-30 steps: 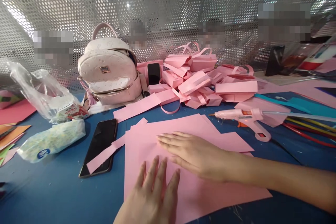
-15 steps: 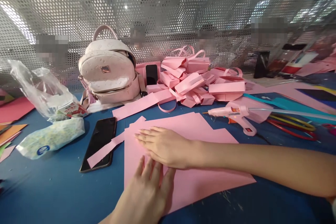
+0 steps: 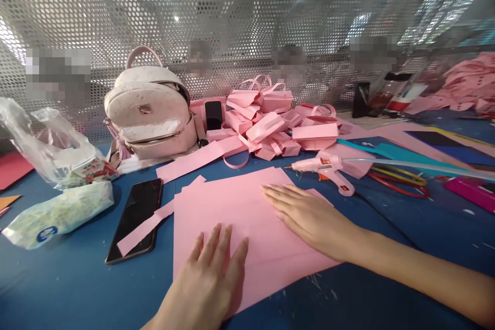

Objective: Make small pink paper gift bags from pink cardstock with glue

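Observation:
Pink paper sheets (image 3: pixel 216 201) lie flat on the blue table in front of me, one on top of another with edges out of line. My left hand (image 3: pixel 209 273) rests on the near left part of the paper, fingers spread. Flat on the right part lies my right hand (image 3: pixel 305 216), its fingers stretched out to the left. Neither hand holds anything. A narrow pink paper strip (image 3: pixel 141 229) crosses a black phone (image 3: pixel 133 216) left of the sheets. Just beyond my right hand is a pink glue gun (image 3: pixel 325 165).
Behind the sheets are a pile of folded pink paper pieces (image 3: pixel 270 126) and a pale pink backpack (image 3: pixel 149 108). A tissue pack (image 3: pixel 65 211) and a clear plastic bag (image 3: pixel 54 139) lie at left. At right are coloured cables (image 3: pixel 402 178) and a magenta object (image 3: pixel 469 191).
My right hand has slid right across the paper, away from my left hand. My left hand stays on the sheet. The view has turned a little to the right.

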`<state>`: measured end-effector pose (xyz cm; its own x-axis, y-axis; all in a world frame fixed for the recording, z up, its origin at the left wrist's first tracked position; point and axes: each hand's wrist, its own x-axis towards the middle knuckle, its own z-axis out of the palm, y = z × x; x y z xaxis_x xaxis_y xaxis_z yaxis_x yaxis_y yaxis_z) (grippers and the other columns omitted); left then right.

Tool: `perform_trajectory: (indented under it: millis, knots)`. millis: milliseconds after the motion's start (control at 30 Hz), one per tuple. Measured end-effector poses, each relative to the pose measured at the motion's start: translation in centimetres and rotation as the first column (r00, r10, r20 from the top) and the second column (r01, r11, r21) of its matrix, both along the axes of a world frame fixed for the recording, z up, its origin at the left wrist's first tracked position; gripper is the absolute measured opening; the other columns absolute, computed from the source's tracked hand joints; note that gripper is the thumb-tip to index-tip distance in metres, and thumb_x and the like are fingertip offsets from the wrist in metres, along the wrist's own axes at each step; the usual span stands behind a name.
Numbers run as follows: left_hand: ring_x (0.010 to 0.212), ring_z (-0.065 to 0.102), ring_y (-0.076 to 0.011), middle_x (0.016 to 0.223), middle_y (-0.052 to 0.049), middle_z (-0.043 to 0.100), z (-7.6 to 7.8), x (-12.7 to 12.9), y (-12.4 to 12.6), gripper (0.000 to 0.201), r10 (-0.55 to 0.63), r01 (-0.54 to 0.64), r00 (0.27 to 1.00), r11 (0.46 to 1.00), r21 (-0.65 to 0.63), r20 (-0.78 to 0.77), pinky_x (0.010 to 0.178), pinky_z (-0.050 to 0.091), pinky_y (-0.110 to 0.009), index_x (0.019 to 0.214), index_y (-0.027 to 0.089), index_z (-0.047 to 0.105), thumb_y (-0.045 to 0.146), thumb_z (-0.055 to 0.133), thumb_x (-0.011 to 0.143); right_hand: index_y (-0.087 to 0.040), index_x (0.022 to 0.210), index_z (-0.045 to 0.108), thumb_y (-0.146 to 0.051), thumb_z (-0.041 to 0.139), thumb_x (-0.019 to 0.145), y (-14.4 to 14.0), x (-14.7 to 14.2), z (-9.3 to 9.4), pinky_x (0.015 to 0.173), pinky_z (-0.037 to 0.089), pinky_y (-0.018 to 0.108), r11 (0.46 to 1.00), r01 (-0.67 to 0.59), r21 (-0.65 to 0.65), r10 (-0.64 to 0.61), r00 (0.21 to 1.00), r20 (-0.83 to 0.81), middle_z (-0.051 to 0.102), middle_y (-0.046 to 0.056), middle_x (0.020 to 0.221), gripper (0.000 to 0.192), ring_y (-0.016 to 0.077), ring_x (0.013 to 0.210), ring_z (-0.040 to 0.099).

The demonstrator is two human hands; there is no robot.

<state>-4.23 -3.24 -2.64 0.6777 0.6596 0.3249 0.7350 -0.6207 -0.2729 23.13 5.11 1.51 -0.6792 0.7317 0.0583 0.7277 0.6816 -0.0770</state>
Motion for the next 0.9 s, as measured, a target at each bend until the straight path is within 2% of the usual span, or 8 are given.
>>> perform_trajectory:
  millis: [33,133,367,467,567,733,833,900]
  knots:
    - [0.127,0.061,-0.0362,0.14,-0.018,0.061,0.0,0.0,0.0,0.047,-0.001,0.001,1.0,1.0,-0.001,0.001,0.096,0.058,-0.05,0.145,0.019,0.049,0.013,0.046,0.098,-0.013,0.145,0.054,-0.025,0.033,0.102,-0.1,0.8,-0.2,0.116,0.04,0.054,0.998,0.049,0.026,-0.049,0.999,0.004,0.046,0.014,0.153,0.049,0.0283,0.141,0.047]
    - [0.128,0.059,-0.0372,0.141,-0.018,0.061,0.0,0.0,-0.1,0.049,-0.003,0.003,1.0,1.0,-0.01,0.008,0.096,0.058,-0.051,0.146,0.019,0.048,0.012,0.044,0.098,-0.015,0.143,0.056,-0.025,0.032,0.102,-0.4,3.0,-1.0,0.113,0.043,0.055,0.993,0.086,0.084,-0.088,0.996,0.016,0.048,0.013,0.152,0.049,0.0281,0.138,0.051]
    - [0.131,0.057,-0.0356,0.143,-0.017,0.059,0.5,0.1,-0.3,0.056,0.007,-0.009,0.999,0.999,-0.037,-0.046,0.099,0.056,-0.049,0.148,0.019,0.045,0.007,0.041,0.094,-0.009,0.139,0.059,-0.03,0.029,0.103,-1.8,6.6,-2.3,0.107,0.05,0.052,0.942,0.212,0.259,-0.232,0.971,0.05,0.054,0.015,0.148,0.051,0.0299,0.13,0.059]
    - [0.131,0.058,-0.0347,0.144,-0.017,0.059,0.8,0.1,-0.3,0.058,0.011,-0.013,0.997,1.0,-0.026,-0.081,0.1,0.056,-0.049,0.148,0.019,0.045,0.004,0.039,0.092,-0.004,0.137,0.059,-0.037,0.029,0.104,-2.3,7.1,-2.7,0.101,0.055,0.048,0.904,0.258,0.339,-0.302,0.95,0.082,0.057,0.018,0.145,0.057,0.0313,0.123,0.064]
    - [0.13,0.058,-0.0352,0.144,-0.017,0.058,0.8,-0.2,0.0,0.055,-0.008,0.004,0.996,0.999,-0.044,-0.087,0.099,0.057,-0.049,0.149,0.018,0.044,0.009,0.039,0.095,0.0,0.133,0.062,-0.043,0.026,0.104,-2.6,7.1,-2.9,0.098,0.056,0.047,0.862,0.269,0.428,-0.341,0.935,0.098,0.061,0.022,0.139,0.063,0.0329,0.119,0.066]
    - [0.125,0.062,-0.0356,0.141,-0.019,0.06,1.1,-0.9,0.6,0.053,-0.113,0.108,0.988,0.993,-0.052,-0.108,0.091,0.061,-0.046,0.15,0.015,0.041,0.017,0.039,0.097,0.004,0.128,0.065,-0.049,0.021,0.104,-2.9,7.0,-3.1,0.094,0.057,0.046,0.823,0.237,0.515,-0.353,0.926,0.137,0.064,0.028,0.133,0.073,0.0353,0.116,0.067]
    - [0.122,0.065,-0.035,0.138,-0.02,0.063,2.0,-0.9,1.1,0.049,-0.142,0.137,0.986,0.988,-0.065,-0.082,0.085,0.064,-0.044,0.142,0.013,0.049,0.013,0.042,0.094,0.009,0.127,0.063,-0.045,0.022,0.104,-3.5,7.0,-2.4,0.09,0.058,0.047,0.814,0.201,0.546,-0.32,0.938,0.131,0.06,0.033,0.134,0.071,0.0375,0.115,0.067]
    - [0.112,0.071,-0.0332,0.129,-0.017,0.069,2.9,-0.7,1.6,0.042,-0.17,0.17,0.985,0.983,-0.071,-0.007,0.076,0.066,-0.042,0.13,0.013,0.058,0.01,0.045,0.09,0.007,0.131,0.061,-0.04,0.024,0.104,-4.0,6.8,-1.1,0.092,0.057,0.048,0.824,0.181,0.536,-0.28,0.954,0.107,0.057,0.031,0.139,0.065,0.0369,0.118,0.066]
